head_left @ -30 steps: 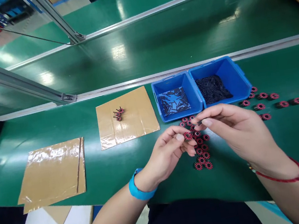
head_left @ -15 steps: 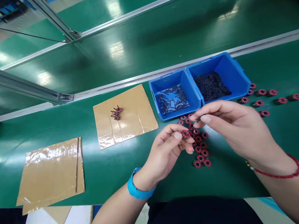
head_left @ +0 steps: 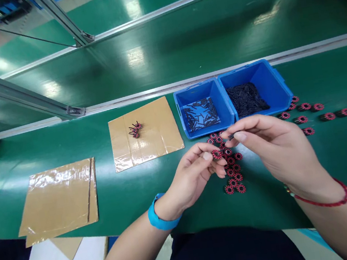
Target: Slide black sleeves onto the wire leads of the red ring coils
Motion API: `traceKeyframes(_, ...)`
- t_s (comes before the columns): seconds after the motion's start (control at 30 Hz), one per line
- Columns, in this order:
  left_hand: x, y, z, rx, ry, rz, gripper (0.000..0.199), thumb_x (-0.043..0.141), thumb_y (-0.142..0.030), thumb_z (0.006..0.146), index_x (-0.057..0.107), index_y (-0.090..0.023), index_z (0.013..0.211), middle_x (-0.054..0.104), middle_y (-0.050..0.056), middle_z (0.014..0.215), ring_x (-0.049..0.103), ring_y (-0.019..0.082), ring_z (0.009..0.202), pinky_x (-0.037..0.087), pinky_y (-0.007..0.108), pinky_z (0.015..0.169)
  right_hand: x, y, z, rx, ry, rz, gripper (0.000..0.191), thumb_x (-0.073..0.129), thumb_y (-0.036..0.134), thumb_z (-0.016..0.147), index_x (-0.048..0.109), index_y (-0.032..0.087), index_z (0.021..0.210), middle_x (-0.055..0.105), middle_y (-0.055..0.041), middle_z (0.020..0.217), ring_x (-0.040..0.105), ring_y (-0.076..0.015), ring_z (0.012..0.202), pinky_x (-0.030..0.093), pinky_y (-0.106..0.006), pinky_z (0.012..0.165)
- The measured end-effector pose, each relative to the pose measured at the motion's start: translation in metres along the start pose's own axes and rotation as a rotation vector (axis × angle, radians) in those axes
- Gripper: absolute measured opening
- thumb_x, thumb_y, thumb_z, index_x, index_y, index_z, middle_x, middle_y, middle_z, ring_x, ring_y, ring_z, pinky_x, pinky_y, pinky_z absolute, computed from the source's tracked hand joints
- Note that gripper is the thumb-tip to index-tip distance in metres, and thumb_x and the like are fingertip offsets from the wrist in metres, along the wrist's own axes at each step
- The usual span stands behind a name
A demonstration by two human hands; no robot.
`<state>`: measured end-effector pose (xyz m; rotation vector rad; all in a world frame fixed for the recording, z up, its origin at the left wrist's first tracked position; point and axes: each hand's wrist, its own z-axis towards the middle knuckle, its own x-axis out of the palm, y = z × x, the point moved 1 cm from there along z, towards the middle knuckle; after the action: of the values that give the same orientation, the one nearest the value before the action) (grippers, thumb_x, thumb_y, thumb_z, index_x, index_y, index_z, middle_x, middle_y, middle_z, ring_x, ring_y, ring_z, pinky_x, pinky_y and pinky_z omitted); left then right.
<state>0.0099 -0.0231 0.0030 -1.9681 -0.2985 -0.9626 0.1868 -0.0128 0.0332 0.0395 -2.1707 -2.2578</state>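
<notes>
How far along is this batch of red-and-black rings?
Early, by the look of it. Done, apparently: the small group with black tubes sticking out, on the cardboard sheet. In hand: left hand holds one ring, right hand pinches a dark piece. Left, probably: the cluster by the hands and the rings at right, no tubes visible.

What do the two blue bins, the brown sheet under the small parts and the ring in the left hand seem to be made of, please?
Blue bins: apparently smooth, slightly glossy plastic, with moulded rims.
Brown sheet: likely cardboard under glossy clear tape, given tan colour and shiny streaks.
Ring: perhaps coated wire around a dark core, from its red segments; finish unclear.
</notes>
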Motion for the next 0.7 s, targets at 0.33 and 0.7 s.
traceKeyframes(0.33, 0.0012, -0.0013, 0.0009, 0.011, 0.010, -0.018, 0.017, 0.069, -0.029, 0.089, 0.067, -0.015, 0.099, 0.074, 0.004, 0.083, 0.069, 0.011, 0.069, 0.052, 0.022, 0.069, 0.0023, -0.0058, -0.0021, 0.063, 0.057, -0.014, 0.015, 0.066, 0.020, 0.092, 0.076, 0.030, 0.096, 0.077, 0.0046, 0.092, 0.071, -0.0059, 0.077, 0.057, -0.013, 0.072)
traceKeyframes(0.7, 0.0016, -0.0014, 0.0002, -0.013, 0.004, -0.022, 0.019, 0.069, -0.031, 0.089, 0.067, -0.015, 0.099, 0.073, 0.003, 0.082, 0.069, 0.011, 0.067, 0.052, 0.022, 0.068, -0.0006, -0.0056, -0.0022, 0.045, -0.004, 0.019, 0.017, 0.067, 0.019, 0.092, 0.077, 0.032, 0.097, 0.078, 0.0047, 0.092, 0.072, -0.0070, 0.080, 0.059, -0.015, 0.076)
